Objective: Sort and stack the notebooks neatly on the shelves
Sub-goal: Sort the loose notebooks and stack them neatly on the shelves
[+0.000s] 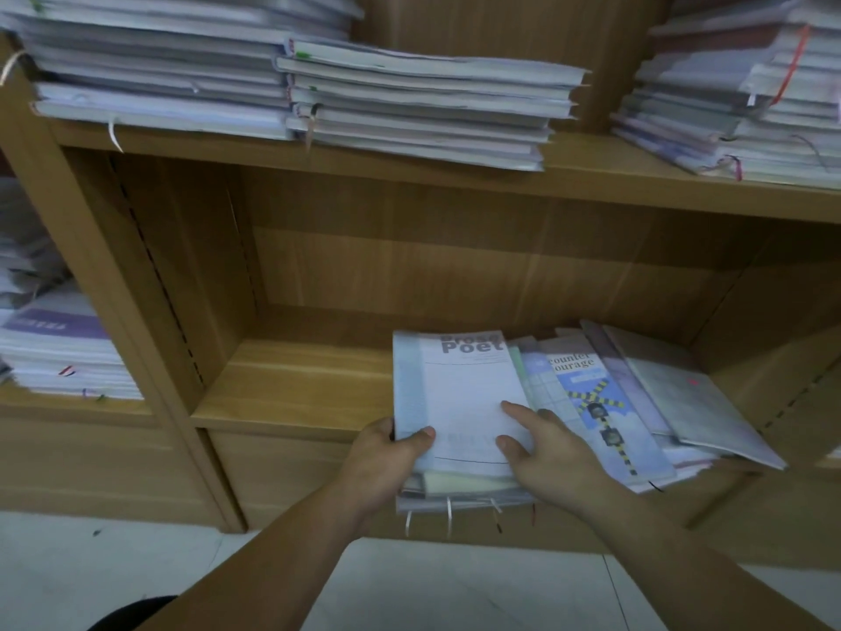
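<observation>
A small stack of notebooks (pixel 459 393), topped by a pale cover reading "Poet", lies at the front of the lower wooden shelf (pixel 291 384). My left hand (pixel 387 453) grips the stack's near left corner, thumb on top and fingers underneath. Over the cover's right side my right hand (pixel 546 444) rests with straight, spread fingers. To the right, several more notebooks (pixel 637 393) lie fanned out untidily, one with a blue cover and a yellow-black cross.
The upper shelf board (pixel 409 175) carries tall paper stacks at left (pixel 159 70), centre (pixel 423 107) and right (pixel 746 107). Another pile (pixel 59 352) fills the left compartment. A white tiled floor (pixel 136 562) lies below.
</observation>
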Motion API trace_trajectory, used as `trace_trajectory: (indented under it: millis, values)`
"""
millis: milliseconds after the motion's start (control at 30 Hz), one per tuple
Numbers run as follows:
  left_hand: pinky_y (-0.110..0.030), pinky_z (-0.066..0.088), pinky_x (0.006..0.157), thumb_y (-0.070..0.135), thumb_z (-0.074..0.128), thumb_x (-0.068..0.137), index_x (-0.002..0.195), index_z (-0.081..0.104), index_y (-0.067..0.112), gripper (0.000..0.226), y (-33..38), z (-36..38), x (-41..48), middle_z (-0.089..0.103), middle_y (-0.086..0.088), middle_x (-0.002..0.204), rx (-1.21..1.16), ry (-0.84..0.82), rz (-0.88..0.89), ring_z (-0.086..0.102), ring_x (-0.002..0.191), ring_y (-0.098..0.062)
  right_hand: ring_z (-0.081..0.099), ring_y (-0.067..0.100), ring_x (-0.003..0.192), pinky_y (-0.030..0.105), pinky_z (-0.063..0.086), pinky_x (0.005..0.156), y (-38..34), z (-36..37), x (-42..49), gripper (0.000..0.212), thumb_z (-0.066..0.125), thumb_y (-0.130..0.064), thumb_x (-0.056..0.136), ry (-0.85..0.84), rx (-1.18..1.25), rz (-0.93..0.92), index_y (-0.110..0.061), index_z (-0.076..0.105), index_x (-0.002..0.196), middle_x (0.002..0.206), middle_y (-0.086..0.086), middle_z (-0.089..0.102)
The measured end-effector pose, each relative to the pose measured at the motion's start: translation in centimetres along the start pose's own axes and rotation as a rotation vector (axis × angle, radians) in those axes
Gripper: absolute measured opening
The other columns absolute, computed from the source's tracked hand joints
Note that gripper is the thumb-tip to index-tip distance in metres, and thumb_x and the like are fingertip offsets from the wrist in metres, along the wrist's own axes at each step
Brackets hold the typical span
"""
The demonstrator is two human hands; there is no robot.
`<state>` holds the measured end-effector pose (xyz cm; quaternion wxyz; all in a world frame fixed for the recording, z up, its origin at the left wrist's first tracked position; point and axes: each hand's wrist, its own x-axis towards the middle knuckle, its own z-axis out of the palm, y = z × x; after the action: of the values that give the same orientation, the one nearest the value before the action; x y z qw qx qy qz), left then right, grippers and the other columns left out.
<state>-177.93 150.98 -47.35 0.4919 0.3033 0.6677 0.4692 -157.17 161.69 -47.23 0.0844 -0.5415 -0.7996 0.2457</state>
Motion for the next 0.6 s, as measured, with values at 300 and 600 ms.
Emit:
trace_trajectory:
  millis: [300, 600]
  values:
    - [-0.049, 0.064, 0.074, 0.008, 0.063, 0.099, 0.127, 0.056, 0.039, 0.043, 3.3, 2.2, -1.4, 0.073, 0.001, 0.114, -0.267, -0.004, 0.132, 0.073, 0.099, -0.026, 0.046, 0.015, 0.135, 0.025, 0.037, 0.106, 0.2, -2.8, 0.2, 0.059, 0.067, -0.044, 0.093, 0.016, 0.487, 0.117, -0.034, 0.047, 0.148, 0.143, -0.004, 0.049]
    - [-0.039, 0.063, 0.085, 0.020, 0.066, 0.098, 0.153, 0.018, 0.057, 0.082, 5.0, 1.8, -4.4, 0.058, 0.011, 0.136, -0.183, -0.064, 0.274, 0.066, 0.113, -0.018, 0.062, 0.001, 0.109, 0.019, 0.051, 0.095, 0.1, -5.9, -2.3, 0.057, 0.077, -0.044, 0.085, -0.004, 0.834, 0.110, -0.048, 0.053, 0.136, 0.132, -0.016, 0.057]
